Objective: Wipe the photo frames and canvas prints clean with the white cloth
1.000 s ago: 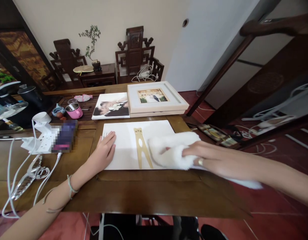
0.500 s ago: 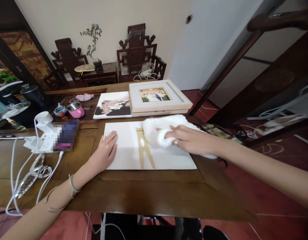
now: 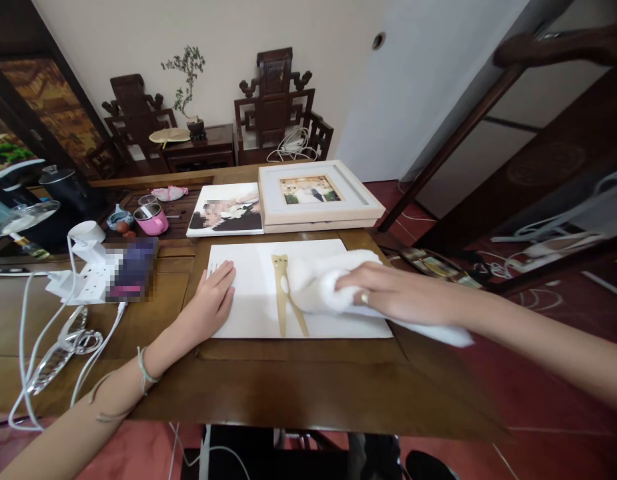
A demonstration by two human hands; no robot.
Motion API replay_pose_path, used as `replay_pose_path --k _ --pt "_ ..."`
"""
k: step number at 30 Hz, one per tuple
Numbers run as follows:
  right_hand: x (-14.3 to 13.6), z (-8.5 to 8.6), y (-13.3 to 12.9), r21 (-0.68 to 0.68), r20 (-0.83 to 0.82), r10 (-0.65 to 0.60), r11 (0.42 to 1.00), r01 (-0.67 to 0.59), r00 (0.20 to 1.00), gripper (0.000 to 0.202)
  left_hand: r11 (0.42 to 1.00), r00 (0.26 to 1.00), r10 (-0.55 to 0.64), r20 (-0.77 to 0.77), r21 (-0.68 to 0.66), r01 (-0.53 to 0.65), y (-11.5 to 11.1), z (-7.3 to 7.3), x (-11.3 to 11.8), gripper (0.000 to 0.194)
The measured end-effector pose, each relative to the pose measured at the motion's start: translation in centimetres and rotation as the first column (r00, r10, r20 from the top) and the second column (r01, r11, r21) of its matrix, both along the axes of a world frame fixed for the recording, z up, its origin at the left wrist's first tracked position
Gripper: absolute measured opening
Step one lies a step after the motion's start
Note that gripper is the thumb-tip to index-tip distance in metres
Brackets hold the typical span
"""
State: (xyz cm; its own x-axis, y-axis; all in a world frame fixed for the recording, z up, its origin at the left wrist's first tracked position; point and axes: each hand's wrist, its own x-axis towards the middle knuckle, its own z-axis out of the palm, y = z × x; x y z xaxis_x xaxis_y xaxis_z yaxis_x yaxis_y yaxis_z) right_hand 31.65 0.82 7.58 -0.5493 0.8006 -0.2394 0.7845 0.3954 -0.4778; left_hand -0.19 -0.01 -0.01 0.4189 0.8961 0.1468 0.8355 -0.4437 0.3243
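A white rectangular board (image 3: 251, 287) with a tan animal-like figure printed on it lies flat on the wooden table. My left hand (image 3: 218, 301) rests on the board's left edge, fingers stretched out and flat, holding nothing. My right hand (image 3: 375, 287) is closed on a bunched, fluffy white cloth (image 3: 318, 283). The cloth touches the right half of the board and covers part of the figure. One end of it trails past the board's right edge, under my wrist. Some fingers of my right hand are hidden in the folds and blurred.
Behind the board stand a boxed picture frame (image 3: 311, 190) and a photo print (image 3: 225, 210). To the left are a pink cup (image 3: 151, 219), a power strip (image 3: 93, 280) with white cables, a phone (image 3: 133, 267) and a clear hair claw (image 3: 63, 350).
My right hand has moved the white cloth slightly right and toward me, uncovering the board's upper right part. My left hand has stayed in place.
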Motion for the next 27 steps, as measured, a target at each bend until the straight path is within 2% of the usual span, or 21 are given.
replay_pose_path --k 4,7,10,13,16,19,21,23,27 --pt "-3.0 -0.7 3.9 0.134 -0.047 0.003 0.991 0.004 0.999 0.036 1.0 1.0 -0.004 0.003 0.004 0.004 0.1 0.0 -0.1 0.044" --pt "-5.4 -1.4 4.4 0.187 -0.101 0.05 0.982 -0.03 0.994 0.039 1.0 1.0 -0.005 -0.003 -0.005 0.005 0.1 0.0 -0.1 0.045" --pt "-6.9 -2.1 2.1 0.178 -0.09 0.185 0.97 -0.167 0.979 0.043 1.0 1.0 -0.003 -0.001 -0.003 0.003 0.1 0.0 -0.1 0.045" --pt "-7.3 -2.1 -2.4 0.113 -0.088 0.302 0.95 -0.292 0.949 0.045 1.0 1.0 -0.01 0.015 0.008 0.01 0.1 -0.1 -0.2 0.044" --pt "-7.2 -1.2 -6.8 0.066 -0.121 0.349 0.937 -0.343 0.929 0.041 1.0 1.0 -0.011 0.018 0.013 0.01 0.1 -0.1 -0.2 0.044" --pt "-6.9 -0.3 -8.6 0.005 -0.148 0.369 0.928 -0.372 0.918 0.04 1.0 1.0 -0.008 0.01 0.007 0.008 0.1 -0.1 -0.1 0.045" --pt "-6.8 0.0 -7.8 -0.026 -0.141 0.356 0.931 -0.363 0.924 0.043 1.0 1.0 -0.009 0.007 0.004 0.009 0.1 -0.1 -0.1 0.045" --pt "-6.9 -0.3 -5.5 -0.024 -0.141 0.332 0.941 -0.339 0.933 0.046 1.0 1.0 -0.011 0.014 0.006 0.011 0.1 -0.1 -0.1 0.045" --pt "-8.2 -1.8 0.6 0.135 -0.066 0.289 0.951 -0.278 0.955 0.047 1.0 1.0 -0.015 0.027 0.002 0.015 0.1 -0.1 -0.3 0.045"
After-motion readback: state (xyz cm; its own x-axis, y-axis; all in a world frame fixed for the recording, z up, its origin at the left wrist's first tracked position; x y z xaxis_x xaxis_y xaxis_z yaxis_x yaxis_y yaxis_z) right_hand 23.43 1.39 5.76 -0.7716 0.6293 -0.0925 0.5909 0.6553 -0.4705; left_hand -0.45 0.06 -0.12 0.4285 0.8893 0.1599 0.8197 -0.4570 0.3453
